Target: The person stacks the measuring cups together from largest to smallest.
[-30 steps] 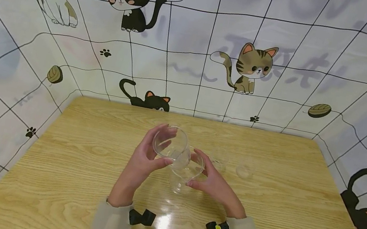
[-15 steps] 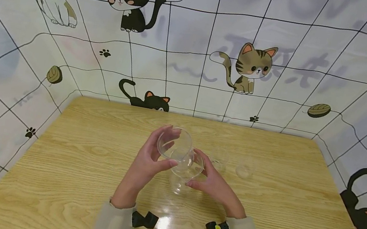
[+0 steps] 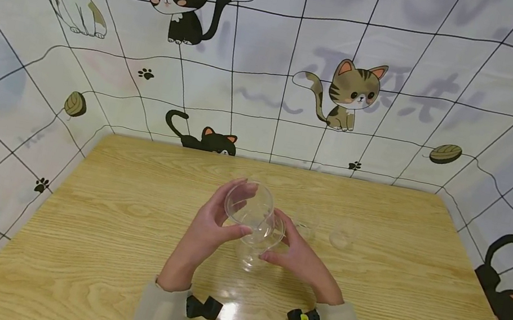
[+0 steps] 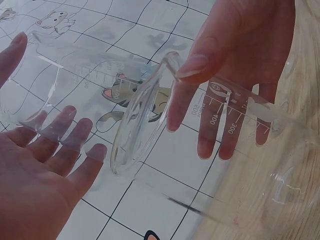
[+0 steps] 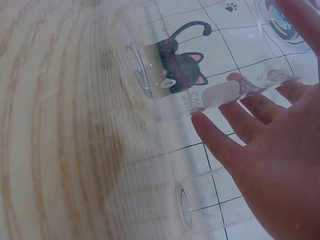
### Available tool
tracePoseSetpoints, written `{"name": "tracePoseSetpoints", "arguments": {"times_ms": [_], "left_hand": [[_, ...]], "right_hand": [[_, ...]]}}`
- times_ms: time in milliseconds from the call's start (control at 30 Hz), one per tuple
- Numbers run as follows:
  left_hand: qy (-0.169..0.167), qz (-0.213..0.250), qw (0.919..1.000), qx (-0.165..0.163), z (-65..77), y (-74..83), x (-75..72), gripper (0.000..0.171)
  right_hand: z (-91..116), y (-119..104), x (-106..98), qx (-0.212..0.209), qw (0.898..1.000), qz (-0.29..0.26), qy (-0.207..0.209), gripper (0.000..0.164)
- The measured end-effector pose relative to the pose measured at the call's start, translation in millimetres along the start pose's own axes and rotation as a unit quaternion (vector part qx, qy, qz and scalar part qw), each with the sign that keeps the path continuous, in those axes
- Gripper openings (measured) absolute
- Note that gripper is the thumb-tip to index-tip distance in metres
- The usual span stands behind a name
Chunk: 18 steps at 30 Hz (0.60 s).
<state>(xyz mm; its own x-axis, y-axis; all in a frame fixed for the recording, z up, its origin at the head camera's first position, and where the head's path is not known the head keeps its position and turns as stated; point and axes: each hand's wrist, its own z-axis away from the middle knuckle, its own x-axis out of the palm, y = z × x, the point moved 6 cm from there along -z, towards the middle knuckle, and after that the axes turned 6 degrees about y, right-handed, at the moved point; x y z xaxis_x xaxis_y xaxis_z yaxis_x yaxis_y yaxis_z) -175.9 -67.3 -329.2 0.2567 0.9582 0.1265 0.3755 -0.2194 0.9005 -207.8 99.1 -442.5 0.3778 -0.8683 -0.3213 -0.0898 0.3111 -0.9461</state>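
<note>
- Head view: over the last second the left hand [image 3: 203,228] has carried its clear beaker [image 3: 247,211] a little toward 3 o'clock, while the right hand [image 3: 299,256] has kept its own glass beaker [image 3: 249,259] in place. The carried one, tilted, now overlaps the other's mouth from 11 o'clock; it seems to be getting lined up there, but I cannot tell how far inside it reaches, if at all. The left forearm comes in from 8 o'clock, the right from 4.
- Left wrist view: left fingers are spread around the wall of their beaker, toward 9 o'clock; the right thumb presses near the other's rim, just above centre.
- Right wrist view: right fingers, apart, curl along the wall of the vessel at 1 o'clock, its base by the tabletop [image 5: 55,150].
</note>
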Motion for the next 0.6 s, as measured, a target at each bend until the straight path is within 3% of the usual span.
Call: {"name": "tracePoseSetpoints", "arguments": {"times_ms": [367, 600], "left_hand": [[0.005, 0.011, 0.9999, -0.012, 0.5, -3.4, -1.6, 0.077], [-0.007, -0.005, 0.9997, -0.024, 1.6, -5.1, 0.7, 0.073]], "right_hand": [[-0.2, 1.7, -1.1, -0.011, 1.0, 0.015, 0.011, 0.087], [0.3, 1.4, -0.7, -0.017, 1.0, 0.02, 0.007, 0.087]]}}
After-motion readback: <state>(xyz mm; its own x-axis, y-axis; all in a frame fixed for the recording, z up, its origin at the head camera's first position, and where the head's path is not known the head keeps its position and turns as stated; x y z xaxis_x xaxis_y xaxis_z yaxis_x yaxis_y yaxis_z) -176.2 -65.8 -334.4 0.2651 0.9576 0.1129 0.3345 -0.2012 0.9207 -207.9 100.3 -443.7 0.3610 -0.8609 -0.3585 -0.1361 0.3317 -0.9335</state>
